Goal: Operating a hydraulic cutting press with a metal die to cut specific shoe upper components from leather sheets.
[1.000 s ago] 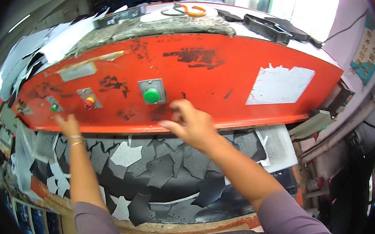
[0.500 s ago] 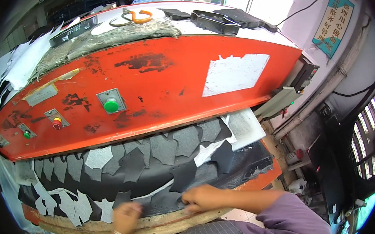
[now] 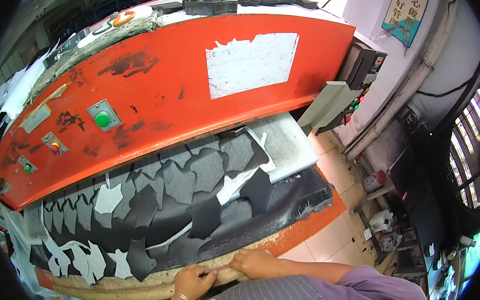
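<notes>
Both hands are at the light tan front edge point(image 3: 138, 288) of the machine bed. My left hand point(image 3: 195, 281) is closed with its fingers curled over that edge. Just to its right, my right hand point(image 3: 255, 263) grips the same edge, fingers bent and partly hidden. Beyond them, cut dark grey pieces point(image 3: 178, 182) with pointed corners lie in overlapping rows on a black sheet point(image 3: 116, 230). Other dark pieces point(image 3: 141, 259) and pale white-grey pieces point(image 3: 88, 262) lie along the near side.
A red machine beam point(image 3: 157, 94) with a green button point(image 3: 102, 119) spans the far side of the bed. A control box point(image 3: 362, 67) stands at its right end. On top rest black frame-like tools point(image 3: 210, 5) and orange-handled scissors point(image 3: 124, 18). Shelving point(image 3: 378, 218) stands at right.
Both hands have come off the near cut pieces and down onto the front edge. A dark piece beside my left hand now lies uncovered. The whole view has turned right.
</notes>
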`<state>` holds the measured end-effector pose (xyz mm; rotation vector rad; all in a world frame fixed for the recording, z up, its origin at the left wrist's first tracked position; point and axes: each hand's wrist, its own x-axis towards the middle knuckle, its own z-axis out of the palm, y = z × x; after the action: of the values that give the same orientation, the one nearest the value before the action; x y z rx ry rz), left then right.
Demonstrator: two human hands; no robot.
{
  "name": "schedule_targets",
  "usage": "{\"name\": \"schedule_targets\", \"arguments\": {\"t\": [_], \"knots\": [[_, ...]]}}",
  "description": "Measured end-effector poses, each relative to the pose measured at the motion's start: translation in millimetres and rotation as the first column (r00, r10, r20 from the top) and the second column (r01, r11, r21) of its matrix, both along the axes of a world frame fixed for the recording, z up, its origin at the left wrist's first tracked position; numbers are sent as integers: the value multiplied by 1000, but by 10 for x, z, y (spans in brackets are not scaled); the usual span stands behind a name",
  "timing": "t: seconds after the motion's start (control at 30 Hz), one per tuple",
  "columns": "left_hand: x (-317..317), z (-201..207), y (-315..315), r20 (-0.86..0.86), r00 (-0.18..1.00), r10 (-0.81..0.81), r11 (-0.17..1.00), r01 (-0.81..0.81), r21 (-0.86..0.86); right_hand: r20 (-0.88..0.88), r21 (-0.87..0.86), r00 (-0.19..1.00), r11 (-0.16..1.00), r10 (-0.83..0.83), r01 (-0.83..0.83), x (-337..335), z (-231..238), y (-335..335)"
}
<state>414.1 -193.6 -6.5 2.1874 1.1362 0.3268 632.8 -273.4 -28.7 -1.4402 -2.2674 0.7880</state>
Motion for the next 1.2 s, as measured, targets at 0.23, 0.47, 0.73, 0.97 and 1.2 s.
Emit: {"name": "schedule_targets", "arguments": {"t": [0.23, 0.47, 0.73, 0.97, 1.2], "knots": [[230, -218, -135, 108, 958, 267, 963, -263, -50, -79, 110, 964, 959, -254, 261, 960, 141, 789], [753, -460, 111, -16, 948, 319, 898, -296, 325, 317, 473, 796, 814, -515, 338, 1473, 31, 2145], [722, -570, -150, 437, 760, 482, 876, -419, -238, 177, 232, 866, 875, -467, 424, 1672, 65, 1962], [834, -191, -295, 669, 634, 387, 900, -102, -424, -690, 4, 704, 972, -166, 233, 1758, 204, 432], [1331, -337, -548, 727, 666, 165, 791, 351, -501, -851, -196, 484, 978, -207, 73, 1193, -122, -455]]}}
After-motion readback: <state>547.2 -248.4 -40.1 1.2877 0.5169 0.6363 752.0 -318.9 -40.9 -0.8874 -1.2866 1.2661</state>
